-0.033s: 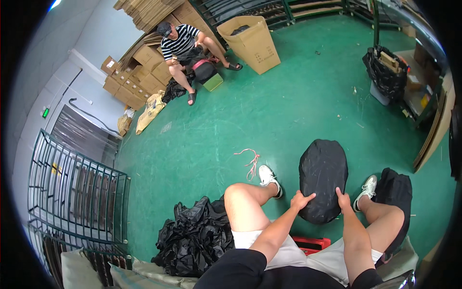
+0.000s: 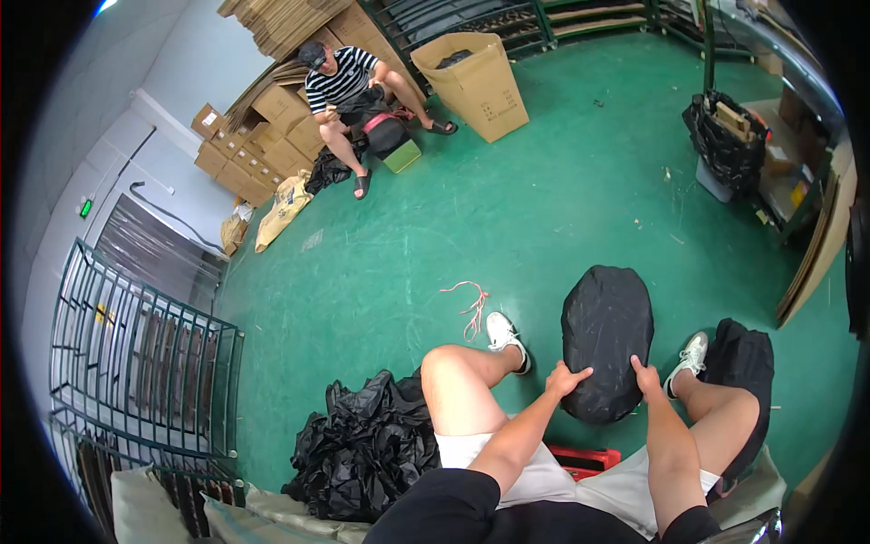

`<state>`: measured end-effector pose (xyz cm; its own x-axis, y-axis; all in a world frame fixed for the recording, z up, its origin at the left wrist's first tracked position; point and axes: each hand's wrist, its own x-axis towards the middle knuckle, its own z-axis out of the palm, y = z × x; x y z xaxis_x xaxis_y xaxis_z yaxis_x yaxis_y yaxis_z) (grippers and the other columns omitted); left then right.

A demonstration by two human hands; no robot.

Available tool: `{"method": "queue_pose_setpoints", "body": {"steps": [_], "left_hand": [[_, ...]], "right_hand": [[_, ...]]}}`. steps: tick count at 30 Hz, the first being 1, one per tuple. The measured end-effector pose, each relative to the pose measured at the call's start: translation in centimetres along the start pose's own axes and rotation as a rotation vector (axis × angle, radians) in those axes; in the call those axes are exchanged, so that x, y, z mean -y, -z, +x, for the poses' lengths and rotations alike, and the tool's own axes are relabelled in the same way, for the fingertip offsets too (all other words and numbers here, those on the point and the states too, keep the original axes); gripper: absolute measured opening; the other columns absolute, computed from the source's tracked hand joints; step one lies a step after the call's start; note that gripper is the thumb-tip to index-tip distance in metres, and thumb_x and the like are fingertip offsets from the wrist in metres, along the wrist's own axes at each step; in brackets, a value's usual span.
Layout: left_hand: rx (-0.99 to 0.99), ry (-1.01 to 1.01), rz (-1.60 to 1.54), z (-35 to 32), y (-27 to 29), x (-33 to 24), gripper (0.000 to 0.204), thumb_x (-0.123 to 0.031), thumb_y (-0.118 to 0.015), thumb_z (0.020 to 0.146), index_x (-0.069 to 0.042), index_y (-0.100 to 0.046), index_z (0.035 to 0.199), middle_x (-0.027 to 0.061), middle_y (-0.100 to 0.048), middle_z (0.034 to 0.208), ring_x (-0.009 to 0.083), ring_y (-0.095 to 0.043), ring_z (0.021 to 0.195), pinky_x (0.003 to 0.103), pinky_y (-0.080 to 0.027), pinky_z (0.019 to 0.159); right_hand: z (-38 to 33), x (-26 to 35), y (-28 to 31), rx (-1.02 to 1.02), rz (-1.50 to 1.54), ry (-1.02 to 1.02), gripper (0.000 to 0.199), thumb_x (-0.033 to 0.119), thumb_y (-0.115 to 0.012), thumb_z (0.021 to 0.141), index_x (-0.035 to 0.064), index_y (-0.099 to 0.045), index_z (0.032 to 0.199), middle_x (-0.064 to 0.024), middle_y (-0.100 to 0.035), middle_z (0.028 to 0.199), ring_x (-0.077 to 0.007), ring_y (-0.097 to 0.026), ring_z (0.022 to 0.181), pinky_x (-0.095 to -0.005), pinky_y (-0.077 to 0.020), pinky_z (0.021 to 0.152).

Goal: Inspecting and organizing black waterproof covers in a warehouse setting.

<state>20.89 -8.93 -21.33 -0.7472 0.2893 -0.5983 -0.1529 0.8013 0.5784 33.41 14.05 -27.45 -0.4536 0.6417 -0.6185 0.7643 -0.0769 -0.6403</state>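
Observation:
Between my knees I hold a black, oblong cloth-covered bundle [image 2: 608, 335] with rounded ends; what is inside it is hidden. My left hand [image 2: 568, 379] grips its lower left edge, thumb on top and fingers out of sight underneath. On the opposite edge, my right hand [image 2: 645, 376] grips it the same way. A heap of crumpled black fabric [image 2: 367, 449] lies by my left leg. Beside my right foot, partly behind the leg, is another black fabric-covered piece [image 2: 740, 358]. Something red [image 2: 587, 461] shows low between my thighs.
Loose pink cord [image 2: 475, 310] lies on the green floor [image 2: 381, 272]. Ahead, a seated person [image 2: 349, 91] handles black fabric near a large open carton [image 2: 476, 95]. Green metal racking [image 2: 145, 354] stands at left; a black bag-lined bin [image 2: 725, 136] and leaning cardboard [image 2: 811, 254] are at right.

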Motion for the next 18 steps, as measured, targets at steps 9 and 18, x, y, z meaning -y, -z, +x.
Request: {"method": "queue_pose_setpoints", "body": {"steps": [9,18], "left_hand": [[-0.110,-0.202,0.008,0.7,10.9,-2.3,0.100,-0.046,-0.079,0.068,0.014,-0.034,0.135,0.0324,-0.046,0.133,0.0393,-0.049,0.124,0.041,-0.041,0.103],[-0.909,-0.454,-0.239,-7.9,31.7,6.1,0.051,-0.026,-0.074,0.081,0.001,-0.057,0.121,0.0193,-0.058,0.123,0.0297,-0.054,0.117,0.039,-0.041,0.100]], "right_hand": [[4.5,10.2,17.8,0.114,-0.643,0.269,0.048,0.043,-0.072,0.075,-0.0001,-0.070,0.096,-0.0188,-0.070,0.093,-0.0290,-0.067,0.088,-0.0409,-0.0521,0.079],[-0.5,6.4,28.5,0.543,-1.036,0.255,0.048,0.042,-0.070,0.078,0.0017,-0.069,0.104,-0.0161,-0.066,0.112,-0.0278,-0.059,0.109,-0.0358,-0.0453,0.096]]}}
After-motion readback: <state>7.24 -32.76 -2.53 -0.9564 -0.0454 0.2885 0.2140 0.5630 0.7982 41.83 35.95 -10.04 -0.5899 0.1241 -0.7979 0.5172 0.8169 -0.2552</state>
